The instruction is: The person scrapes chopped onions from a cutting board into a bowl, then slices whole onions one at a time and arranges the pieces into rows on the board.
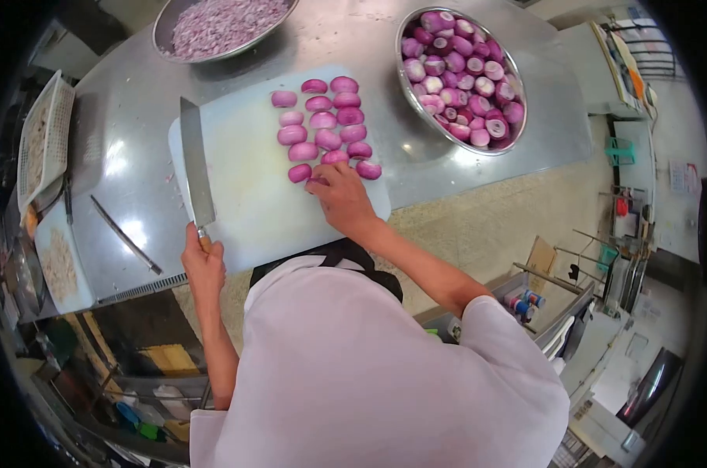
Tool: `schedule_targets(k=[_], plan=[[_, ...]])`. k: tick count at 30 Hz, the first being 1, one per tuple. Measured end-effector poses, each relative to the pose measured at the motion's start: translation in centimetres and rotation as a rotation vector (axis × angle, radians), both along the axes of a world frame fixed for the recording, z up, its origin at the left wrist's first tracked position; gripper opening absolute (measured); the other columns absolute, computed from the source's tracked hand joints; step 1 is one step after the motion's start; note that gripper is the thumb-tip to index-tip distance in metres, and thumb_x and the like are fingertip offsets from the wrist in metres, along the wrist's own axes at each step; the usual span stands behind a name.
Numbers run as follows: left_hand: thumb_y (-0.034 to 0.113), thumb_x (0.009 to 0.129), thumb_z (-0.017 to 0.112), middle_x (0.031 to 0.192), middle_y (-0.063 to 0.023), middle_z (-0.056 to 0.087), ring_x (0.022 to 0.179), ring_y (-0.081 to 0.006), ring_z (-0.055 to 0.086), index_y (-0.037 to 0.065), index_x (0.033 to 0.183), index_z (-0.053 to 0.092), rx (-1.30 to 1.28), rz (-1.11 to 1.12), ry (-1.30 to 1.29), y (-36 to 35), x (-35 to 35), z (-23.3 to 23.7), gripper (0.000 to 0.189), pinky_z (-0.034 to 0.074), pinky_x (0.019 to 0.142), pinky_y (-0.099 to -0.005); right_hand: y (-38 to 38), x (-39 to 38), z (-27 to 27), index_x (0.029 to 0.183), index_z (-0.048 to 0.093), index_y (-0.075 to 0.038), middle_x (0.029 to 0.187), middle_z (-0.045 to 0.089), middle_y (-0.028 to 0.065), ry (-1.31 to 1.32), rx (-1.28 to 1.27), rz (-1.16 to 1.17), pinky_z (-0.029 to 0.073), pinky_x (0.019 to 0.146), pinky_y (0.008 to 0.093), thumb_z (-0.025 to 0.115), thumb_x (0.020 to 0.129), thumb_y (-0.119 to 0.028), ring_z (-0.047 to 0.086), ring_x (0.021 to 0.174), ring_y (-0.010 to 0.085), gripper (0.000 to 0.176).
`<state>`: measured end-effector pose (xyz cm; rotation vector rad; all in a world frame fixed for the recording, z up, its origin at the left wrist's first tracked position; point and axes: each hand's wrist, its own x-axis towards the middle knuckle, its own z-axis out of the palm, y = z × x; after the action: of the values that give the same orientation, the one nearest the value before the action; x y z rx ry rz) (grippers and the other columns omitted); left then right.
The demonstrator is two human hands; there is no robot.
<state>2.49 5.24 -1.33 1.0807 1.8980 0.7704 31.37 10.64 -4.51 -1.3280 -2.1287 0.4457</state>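
Note:
My left hand (204,260) is closed around the wooden handle of a broad kitchen knife (197,168). Its long blade lies along the left edge of the white cutting board (244,187), pointing away from me. Several halved red onions (323,120) are set out in rows on the board's right part, cut faces down. At the near end of those rows, my right hand (342,195) has its fingers bent and drawn together over an onion half (316,182), which they mostly cover.
A metal bowl of peeled red onions (463,78) stands at the right; another bowl holds chopped onion (225,27) at the back. Leftward are a white plastic basket (51,136), a dark rod-like tool (126,235) and a smaller board (60,261) with pale chopped bits.

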Motion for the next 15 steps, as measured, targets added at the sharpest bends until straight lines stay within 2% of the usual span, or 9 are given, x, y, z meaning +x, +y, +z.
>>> schedule_targets(k=[3,5,6,7,8,10,12,14,15], plan=[[0.0,0.082,0.053,0.061,-0.0019,0.05,0.043,-0.0104,0.045,0.003,0.126,0.053,-0.012,0.009,-0.021,0.3,0.3,0.6,0.043,0.037,0.039,-0.0283,2.3,3.9,2.9,0.093,0.071,-0.008,0.111,0.061,0.0116,0.147,0.054,-0.063,0.048,0.083,0.0436,0.069,0.069,-0.001,0.057,0.101,0.0325,0.026],[0.0,0.082,0.053,0.06,-0.0016,0.049,0.043,-0.0101,0.044,0.003,0.125,0.052,-0.025,0.014,-0.041,0.4,0.2,0.7,0.043,0.036,0.038,-0.0279,5.4,10.3,4.2,0.094,0.07,-0.006,0.109,0.065,0.0126,0.001,0.343,-0.337,0.05,0.082,0.0437,0.074,0.071,-0.007,0.06,0.1,0.0335,0.024],[0.0,0.082,0.053,0.06,-0.0014,0.049,0.043,-0.0099,0.044,0.003,0.125,0.052,-0.021,0.012,-0.076,0.4,0.0,0.4,0.043,0.036,0.038,-0.0275,6.5,13.3,6.3,0.096,0.07,-0.006,0.105,0.067,0.0127,0.037,0.31,-0.536,0.049,0.086,0.0438,0.075,0.072,-0.009,0.061,0.098,0.0339,0.025],[0.0,0.082,0.053,0.06,-0.0011,0.048,0.043,-0.0097,0.044,0.003,0.125,0.052,-0.019,0.011,-0.11,0.3,-0.2,0.3,0.043,0.036,0.038,-0.027,7.9,18.7,5.9,0.099,0.069,-0.007,0.101,0.068,0.0153,-0.156,0.349,-0.667,0.049,0.086,0.0451,0.075,0.073,-0.013,0.062,0.096,0.0345,0.028],[0.0,0.082,0.053,0.06,-0.0011,0.048,0.043,-0.0097,0.044,0.003,0.125,0.052,-0.016,0.016,-0.11,0.3,-0.1,0.7,0.043,0.036,0.038,-0.027,9.1,23.4,5.8,0.102,0.07,-0.004,0.103,0.071,0.0197,-0.359,0.186,-0.821,0.052,0.08,0.0458,0.079,0.075,-0.027,0.067,0.091,0.0385,0.037],[-0.002,0.082,0.052,0.062,-0.0001,0.048,0.043,-0.0086,0.043,0.003,0.127,0.052,-0.033,0.019,-0.056,0.6,0.6,1.5,0.045,0.035,0.037,-0.0265,9.7,28.4,5.6,0.106,0.069,-0.004,0.101,0.071,0.0211,-0.681,-0.094,-1.032,0.053,0.08,0.0468,0.079,0.073,-0.036,0.067,0.091,0.0399,0.047],[-0.001,0.081,0.053,0.062,-0.0029,0.05,0.045,-0.0111,0.045,0.003,0.128,0.052,-0.018,0.014,-0.079,0.6,0.1,0.8,0.047,0.038,0.04,-0.0289,10.0,32.7,2.4,0.107,0.069,-0.005,0.1,0.07,0.0221,-0.693,-0.165,-0.935,0.053,0.082,0.047,0.078,0.072,-0.041,0.068,0.093,0.0405,0.051],[0.0,0.081,0.054,0.063,-0.0058,0.052,0.047,-0.0136,0.048,0.003,0.129,0.051,-0.015,0.042,-0.084,0.1,-0.7,-0.6,0.049,0.042,0.043,-0.0312,9.8,32.8,2.5,0.11,0.068,-0.004,0.101,0.07,0.0226,-0.667,-0.172,-0.838,0.054,0.083,0.0456,0.08,0.071,-0.039,0.069,0.092,0.0383,0.054],[0.002,0.08,0.055,0.065,-0.0113,0.055,0.052,-0.0209,0.053,0.004,0.132,0.05,0.017,-0.013,0.013,0.0,-0.9,-1.6,0.052,0.045,0.049,-0.0363,9.8,32.7,2.8,0.109,0.067,-0.004,0.102,0.07,0.02,-0.597,-0.167,-0.813,0.053,0.083,0.0451,0.082,0.069,-0.036,0.068,0.094,0.0376,0.053]])
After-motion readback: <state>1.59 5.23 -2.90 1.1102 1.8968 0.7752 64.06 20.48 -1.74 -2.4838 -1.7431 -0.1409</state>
